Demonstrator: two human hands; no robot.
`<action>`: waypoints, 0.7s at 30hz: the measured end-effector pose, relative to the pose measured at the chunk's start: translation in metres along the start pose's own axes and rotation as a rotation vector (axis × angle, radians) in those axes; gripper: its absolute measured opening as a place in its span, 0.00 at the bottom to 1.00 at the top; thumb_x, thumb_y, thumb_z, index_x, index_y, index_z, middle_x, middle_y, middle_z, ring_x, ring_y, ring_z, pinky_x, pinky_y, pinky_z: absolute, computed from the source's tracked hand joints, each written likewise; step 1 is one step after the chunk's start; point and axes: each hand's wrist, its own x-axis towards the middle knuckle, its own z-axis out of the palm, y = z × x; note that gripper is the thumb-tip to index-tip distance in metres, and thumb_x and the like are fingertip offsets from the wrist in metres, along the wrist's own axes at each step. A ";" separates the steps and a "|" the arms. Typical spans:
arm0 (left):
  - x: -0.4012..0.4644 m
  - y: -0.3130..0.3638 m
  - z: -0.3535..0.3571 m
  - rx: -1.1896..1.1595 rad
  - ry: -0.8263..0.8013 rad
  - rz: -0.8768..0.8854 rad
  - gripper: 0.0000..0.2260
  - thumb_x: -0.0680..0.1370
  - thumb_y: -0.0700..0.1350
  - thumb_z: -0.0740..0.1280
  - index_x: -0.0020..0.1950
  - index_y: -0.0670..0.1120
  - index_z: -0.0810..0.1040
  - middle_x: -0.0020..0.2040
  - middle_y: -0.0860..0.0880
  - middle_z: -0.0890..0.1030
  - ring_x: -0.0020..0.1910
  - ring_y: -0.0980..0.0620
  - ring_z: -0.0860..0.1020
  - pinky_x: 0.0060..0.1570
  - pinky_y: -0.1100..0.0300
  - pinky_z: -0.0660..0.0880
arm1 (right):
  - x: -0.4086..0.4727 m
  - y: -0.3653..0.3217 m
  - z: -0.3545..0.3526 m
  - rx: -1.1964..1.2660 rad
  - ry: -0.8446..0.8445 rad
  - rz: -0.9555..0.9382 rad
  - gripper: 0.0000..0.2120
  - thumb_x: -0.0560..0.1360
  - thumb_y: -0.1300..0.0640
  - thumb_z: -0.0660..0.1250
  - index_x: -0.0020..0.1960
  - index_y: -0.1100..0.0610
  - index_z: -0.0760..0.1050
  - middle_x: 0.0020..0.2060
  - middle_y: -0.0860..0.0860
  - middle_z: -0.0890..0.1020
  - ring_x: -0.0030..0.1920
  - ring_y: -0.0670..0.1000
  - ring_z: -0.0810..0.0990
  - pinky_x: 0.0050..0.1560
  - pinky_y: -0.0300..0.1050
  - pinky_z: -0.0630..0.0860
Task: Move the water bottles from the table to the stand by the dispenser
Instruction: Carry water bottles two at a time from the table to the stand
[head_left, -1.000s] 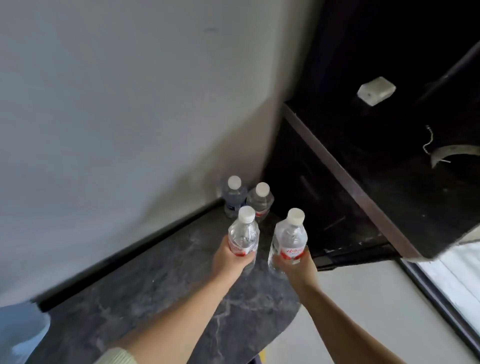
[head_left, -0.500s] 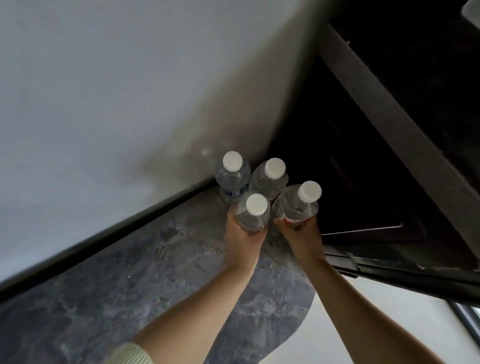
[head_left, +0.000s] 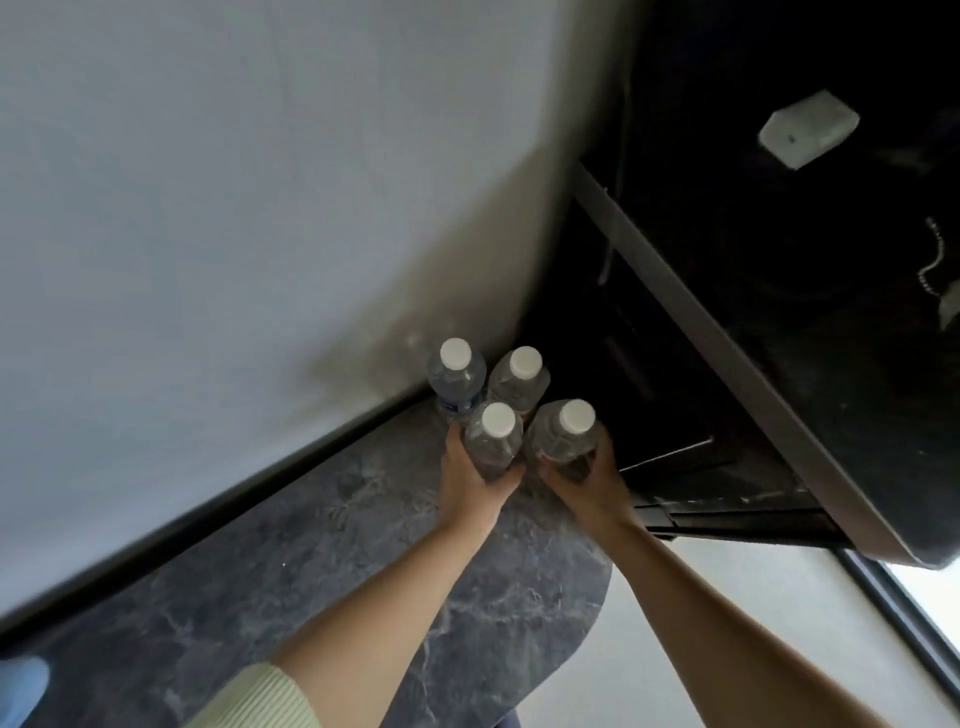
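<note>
Left hand (head_left: 470, 480) wraps fingers round a clear white-capped plastic bottle (head_left: 493, 439); right hand (head_left: 584, 480) grips its twin (head_left: 563, 431). Both bottles sit upright on the dark marbled stand top (head_left: 363, 561), touching two more capped bottles (head_left: 457, 376) packed into the wall corner. Probably grouped tight to save space. Bases hidden, so can't confirm they're fully set down.

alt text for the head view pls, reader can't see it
Left hand and right hand each grip an upright white-capped water bottle, left bottle and right bottle, beside two more bottles in the corner of a dark marble stand against a white wall.
</note>
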 end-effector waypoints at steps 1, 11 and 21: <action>-0.004 0.007 -0.005 0.021 -0.014 0.004 0.40 0.67 0.40 0.78 0.74 0.44 0.60 0.68 0.43 0.71 0.67 0.47 0.71 0.67 0.47 0.69 | -0.007 -0.008 -0.004 0.013 -0.005 -0.010 0.45 0.69 0.54 0.76 0.76 0.45 0.52 0.68 0.50 0.73 0.67 0.53 0.72 0.65 0.48 0.70; -0.024 0.146 -0.065 0.368 -0.054 0.237 0.37 0.73 0.53 0.72 0.76 0.48 0.57 0.74 0.48 0.63 0.72 0.49 0.65 0.65 0.58 0.64 | -0.080 -0.142 -0.046 -0.146 0.015 -0.207 0.43 0.72 0.49 0.72 0.77 0.45 0.49 0.74 0.49 0.63 0.67 0.48 0.69 0.50 0.30 0.71; -0.059 0.268 -0.148 0.756 0.008 0.607 0.30 0.76 0.55 0.67 0.74 0.47 0.61 0.73 0.47 0.66 0.70 0.47 0.66 0.66 0.53 0.67 | -0.131 -0.289 -0.078 -0.531 0.030 -0.483 0.32 0.76 0.50 0.67 0.76 0.55 0.58 0.73 0.54 0.64 0.72 0.55 0.64 0.69 0.47 0.64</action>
